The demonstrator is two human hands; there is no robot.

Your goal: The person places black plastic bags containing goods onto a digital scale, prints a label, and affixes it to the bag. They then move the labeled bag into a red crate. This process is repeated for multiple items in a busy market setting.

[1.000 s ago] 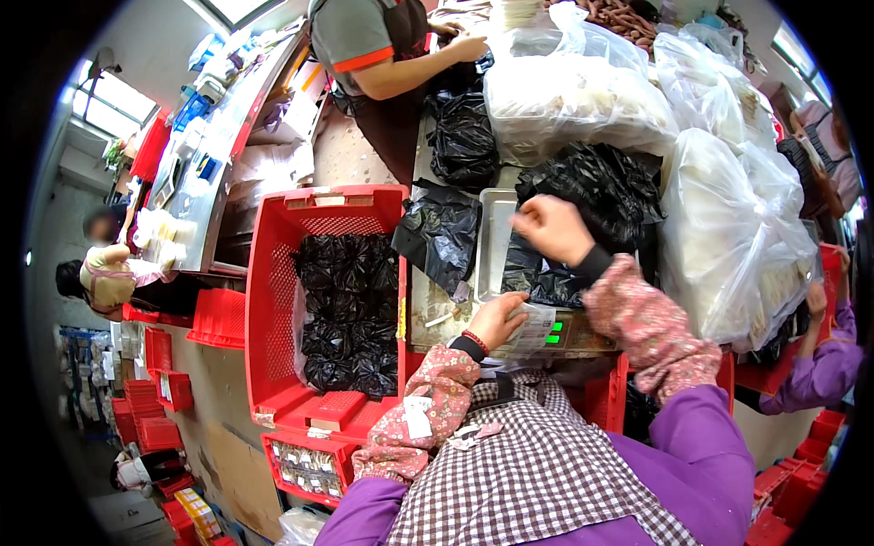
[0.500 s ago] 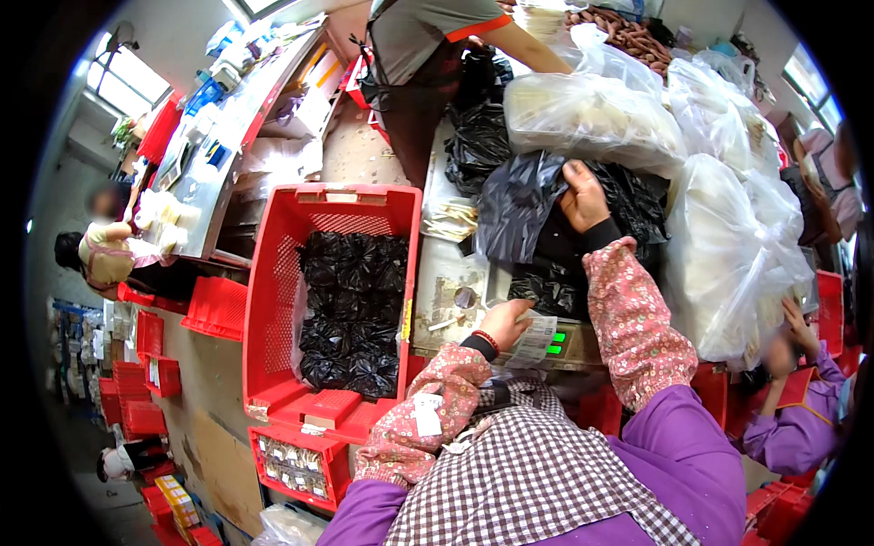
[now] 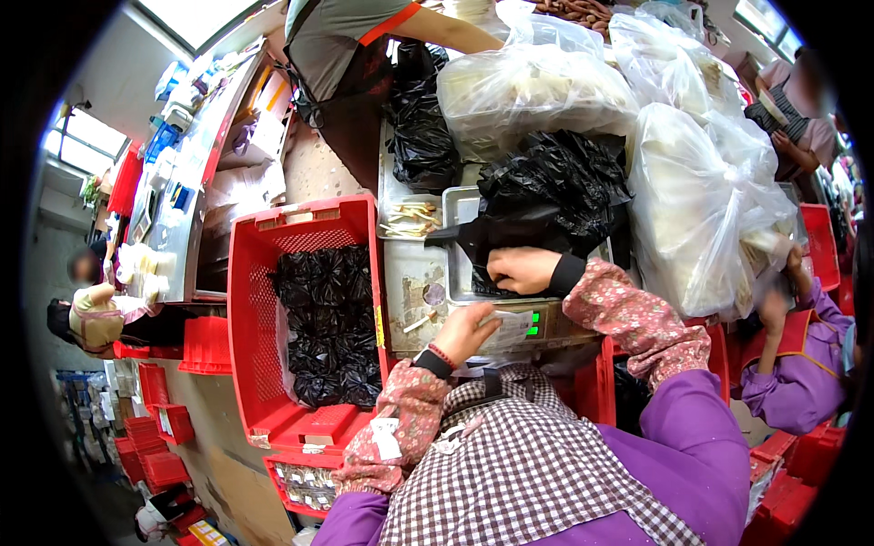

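Note:
My right hand [image 3: 525,270], fingers curled and pressed together, grips the near part of a black plastic bag [image 3: 510,232] in a shallow metal tray [image 3: 455,264]. Behind it rises a crumpled heap of black plastic bags [image 3: 560,187]. My left hand [image 3: 462,334] is nearer to me, a red bead bracelet at its wrist. Its fingers are closed at the edge of a white printed paper strip [image 3: 512,329]; the exact grip is partly hidden. Just right of the strip, a scale display [image 3: 534,324] glows green.
To the left stands a red crate [image 3: 241,300] holding several knotted black bags [image 3: 332,318]. Pale sticks [image 3: 411,219] lie in a small tray. Large clear bags [image 3: 692,209] fill the right side. A co-worker's arm [image 3: 451,32] reaches in at the back.
My right hand has come down toward me from the bag heap, bringing the black bag's edge low over the tray. The left hand has drawn back slightly. The whole view has shifted.

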